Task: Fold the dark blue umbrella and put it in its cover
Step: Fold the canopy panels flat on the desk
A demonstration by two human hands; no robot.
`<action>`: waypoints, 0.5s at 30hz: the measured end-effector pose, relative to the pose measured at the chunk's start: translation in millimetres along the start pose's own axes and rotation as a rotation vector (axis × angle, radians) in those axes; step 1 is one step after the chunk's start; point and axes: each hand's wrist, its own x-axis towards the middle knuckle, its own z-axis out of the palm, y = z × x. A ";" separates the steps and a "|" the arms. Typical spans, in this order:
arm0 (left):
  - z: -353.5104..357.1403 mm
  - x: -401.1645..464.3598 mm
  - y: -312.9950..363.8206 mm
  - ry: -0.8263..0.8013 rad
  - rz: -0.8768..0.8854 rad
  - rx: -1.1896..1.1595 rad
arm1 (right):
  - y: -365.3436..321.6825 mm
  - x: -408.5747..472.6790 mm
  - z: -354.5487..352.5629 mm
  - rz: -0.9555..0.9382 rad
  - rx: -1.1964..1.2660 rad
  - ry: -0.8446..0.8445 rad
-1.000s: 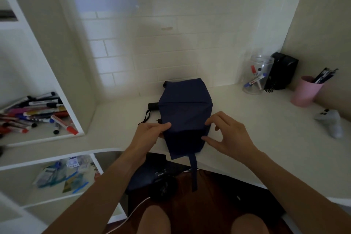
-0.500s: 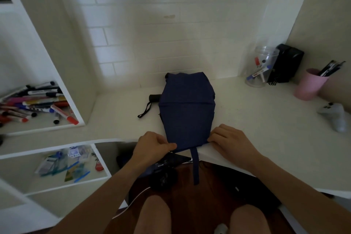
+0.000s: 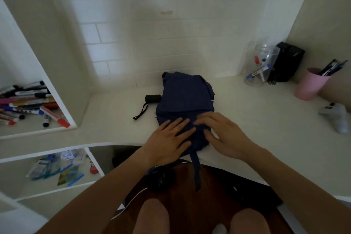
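While the dark blue umbrella (image 3: pixel 185 102) lay flat on the white desk (image 3: pixel 266 123), close to its front edge, both hands pressed down on the near part of the folded canopy. The left hand (image 3: pixel 169 141) lay palm down with its fingers straight and spread, a ring on one of them, and the right hand (image 3: pixel 224 135) lay beside it, its fingers likewise extended across the fabric, so neither gripped anything. A blue strap (image 3: pixel 196 171) hung from the canopy over the desk edge. The umbrella's black handle (image 3: pixel 152 98) stuck out to the left, with its wrist loop (image 3: pixel 141 113) trailing on the desk. At the right stood a clear jar (image 3: pixel 263 64) holding markers, a black box (image 3: pixel 286 62), a pink cup (image 3: pixel 311 84) of pens and a white controller (image 3: pixel 337 117). Markers (image 3: pixel 28 103) lay piled on the shelf at the left.
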 end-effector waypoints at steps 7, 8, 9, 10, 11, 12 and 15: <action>4.6 -17.7 -10.5 -0.025 -0.076 -0.104 | 29.5 -3.4 34.1 0.152 -0.140 -0.556; 5.6 -21.4 -13.7 -0.024 -0.085 -0.107 | 30.9 -4.2 27.1 0.147 -0.126 -0.585; 6.2 -23.9 -16.2 -0.022 -0.088 -0.105 | 30.2 -1.8 18.5 0.157 -0.085 -0.598; 6.7 -24.9 -18.2 -0.016 -0.085 -0.103 | 29.0 3.8 9.2 0.191 -0.024 -0.565; 6.3 -25.1 -19.2 -0.012 -0.079 -0.100 | 29.3 13.5 1.9 0.224 0.036 -0.451; 5.9 -25.1 -19.2 -0.008 -0.074 -0.099 | 29.5 26.7 -4.7 0.250 0.089 -0.263; 4.3 -25.1 -18.4 0.007 -0.061 -0.095 | 40.3 72.7 -19.4 0.466 0.192 0.239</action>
